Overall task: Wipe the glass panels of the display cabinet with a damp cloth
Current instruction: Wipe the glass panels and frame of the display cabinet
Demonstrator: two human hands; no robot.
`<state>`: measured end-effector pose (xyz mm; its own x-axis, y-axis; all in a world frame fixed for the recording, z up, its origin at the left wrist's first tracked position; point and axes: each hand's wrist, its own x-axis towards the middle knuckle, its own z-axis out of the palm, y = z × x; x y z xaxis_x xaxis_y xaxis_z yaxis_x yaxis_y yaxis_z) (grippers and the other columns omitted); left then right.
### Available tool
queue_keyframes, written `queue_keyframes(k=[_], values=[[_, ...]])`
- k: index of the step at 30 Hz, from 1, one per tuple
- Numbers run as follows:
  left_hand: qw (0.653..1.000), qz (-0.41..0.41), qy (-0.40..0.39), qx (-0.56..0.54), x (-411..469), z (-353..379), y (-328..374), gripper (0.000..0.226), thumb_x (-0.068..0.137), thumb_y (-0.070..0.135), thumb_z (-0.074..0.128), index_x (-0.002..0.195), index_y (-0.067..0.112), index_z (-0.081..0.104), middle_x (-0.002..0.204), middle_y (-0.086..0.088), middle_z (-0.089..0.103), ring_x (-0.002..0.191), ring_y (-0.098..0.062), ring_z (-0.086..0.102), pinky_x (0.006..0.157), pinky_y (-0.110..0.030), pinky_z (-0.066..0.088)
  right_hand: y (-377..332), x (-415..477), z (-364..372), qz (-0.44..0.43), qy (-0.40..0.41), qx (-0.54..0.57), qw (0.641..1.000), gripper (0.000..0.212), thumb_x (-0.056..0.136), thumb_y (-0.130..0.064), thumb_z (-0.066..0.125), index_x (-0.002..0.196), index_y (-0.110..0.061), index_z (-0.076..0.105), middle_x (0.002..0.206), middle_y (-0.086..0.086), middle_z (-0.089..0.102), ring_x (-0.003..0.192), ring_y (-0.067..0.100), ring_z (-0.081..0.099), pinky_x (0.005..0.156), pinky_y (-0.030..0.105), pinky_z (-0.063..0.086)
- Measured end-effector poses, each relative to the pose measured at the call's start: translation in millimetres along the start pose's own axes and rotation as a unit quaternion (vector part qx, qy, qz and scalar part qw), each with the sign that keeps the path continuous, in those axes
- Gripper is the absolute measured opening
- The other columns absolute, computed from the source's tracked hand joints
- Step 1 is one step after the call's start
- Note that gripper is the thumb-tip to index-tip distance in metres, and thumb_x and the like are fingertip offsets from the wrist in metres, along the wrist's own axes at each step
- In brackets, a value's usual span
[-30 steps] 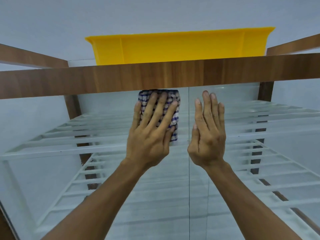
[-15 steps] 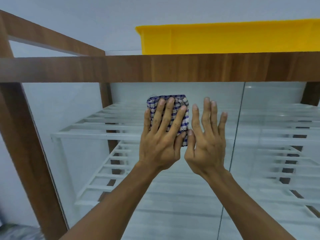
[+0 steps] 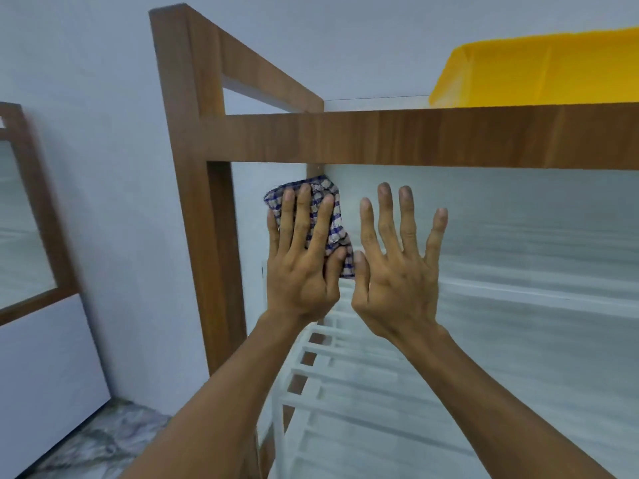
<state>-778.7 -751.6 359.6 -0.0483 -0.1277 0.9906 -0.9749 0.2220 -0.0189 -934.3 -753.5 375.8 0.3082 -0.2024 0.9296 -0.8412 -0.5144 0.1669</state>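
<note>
The left hand [image 3: 301, 267], fingers straight, pressed the checked cloth [image 3: 337, 216] on the glass panel [image 3: 518, 219] at the top left corner of the cabinet [image 3: 415, 133], the right hand [image 3: 397, 281] lay spread flat on the glass just beside it.

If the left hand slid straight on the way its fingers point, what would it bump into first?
Probably the cabinet's wooden top rail. The left hand presses the checked cloth against the glass, fingers pointing up; the cloth's top edge lies just under that rail and would touch it first.
</note>
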Motion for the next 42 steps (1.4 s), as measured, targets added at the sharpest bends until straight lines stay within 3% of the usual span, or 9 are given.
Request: queue_keyframes(k=[5,9,13,17,21,27,32,38,42], values=[[0.997,-0.069,0.022,-0.02,-30,-7,-39,0.061,0.107,0.034,0.035,0.158,0.002,0.024,0.166,-0.025,0.022,0.157,-0.039,0.01,0.127,-0.059,0.01,-16,-7,12,0.005,0.004,-0.005,1.0,0.064,0.1,-0.03,0.035,0.161,-0.016,0.023,0.17,0.013,0.012,0.158,0.032,0.004,0.124,0.061,-0.006],[0.985,-0.164,0.036,-0.036,-66,5,-7,0.062,0.107,0.035,0.035,0.159,0.005,0.022,0.166,-0.022,0.02,0.158,-0.036,0.007,0.128,-0.057,0.007,-9,-36,10,-0.009,-0.01,0.018,1.0,0.063,0.101,-0.026,0.046,0.16,-0.016,0.027,0.169,0.015,0.013,0.158,0.032,0.004,0.126,0.057,-0.002],[0.999,-0.002,-0.012,-0.04,-56,12,28,0.061,0.107,0.034,0.039,0.161,0.012,0.022,0.165,-0.02,0.021,0.159,-0.033,0.005,0.128,-0.056,0.007,23,-62,3,0.014,0.012,0.015,1.0,0.06,0.101,-0.025,0.05,0.158,-0.016,0.033,0.167,0.015,0.016,0.158,0.029,0.004,0.126,0.056,0.001],[0.999,-0.019,0.005,-0.05,-15,21,76,0.056,0.106,0.031,0.043,0.157,0.01,0.033,0.164,-0.018,0.021,0.156,-0.034,0.011,0.127,-0.056,0.008,55,-67,-9,0.029,0.043,0.006,0.999,0.056,0.102,-0.024,0.044,0.157,-0.016,0.033,0.165,0.016,0.018,0.157,0.03,0.007,0.125,0.059,0.005],[0.99,0.127,-0.047,-0.046,-53,29,90,0.061,0.103,0.031,0.05,0.159,0.017,0.033,0.171,-0.011,0.012,0.16,-0.029,0.006,0.128,-0.053,0.007,101,-69,-30,0.066,0.072,-0.012,0.995,0.055,0.102,-0.024,0.042,0.155,-0.014,0.036,0.164,0.02,0.02,0.154,0.036,0.013,0.123,0.067,0.007],[0.994,-0.095,0.032,-0.046,-20,36,123,0.059,0.104,0.027,0.044,0.156,0.003,0.033,0.163,-0.028,0.025,0.154,-0.048,0.017,0.125,-0.063,0.01,148,-89,-53,0.046,0.052,-0.013,0.997,0.056,0.102,-0.023,0.04,0.157,-0.012,0.031,0.165,0.02,0.019,0.155,0.036,0.01,0.125,0.063,0.005],[0.989,0.12,-0.059,-0.067,-37,52,177,0.062,0.103,0.03,0.052,0.159,0.014,0.032,0.167,-0.015,0.018,0.16,-0.029,0.002,0.128,-0.054,0.005,166,-93,-65,0.038,0.047,-0.02,0.998,0.054,0.102,-0.022,0.045,0.155,-0.015,0.038,0.165,0.02,0.019,0.155,0.035,0.011,0.125,0.062,0.007],[0.999,-0.012,0.008,-0.034,-4,62,215,0.058,0.105,0.031,0.045,0.157,0.009,0.034,0.164,-0.021,0.023,0.156,-0.04,0.016,0.127,-0.057,0.006,213,-106,-99,0.063,0.061,-0.057,0.995,0.058,0.098,-0.029,0.056,0.153,-0.014,0.045,0.162,0.028,0.027,0.154,0.036,0.008,0.124,0.062,0.002],[0.992,0.097,-0.035,-0.073,-2,74,265,0.058,0.105,0.033,0.047,0.158,0.011,0.035,0.166,-0.016,0.02,0.158,-0.031,0.008,0.128,-0.055,0.008,242,-114,-111,0.06,0.063,-0.068,0.994,0.063,0.098,-0.035,0.054,0.154,-0.009,0.041,0.162,0.027,0.024,0.154,0.037,0.008,0.124,0.064,0.002]])
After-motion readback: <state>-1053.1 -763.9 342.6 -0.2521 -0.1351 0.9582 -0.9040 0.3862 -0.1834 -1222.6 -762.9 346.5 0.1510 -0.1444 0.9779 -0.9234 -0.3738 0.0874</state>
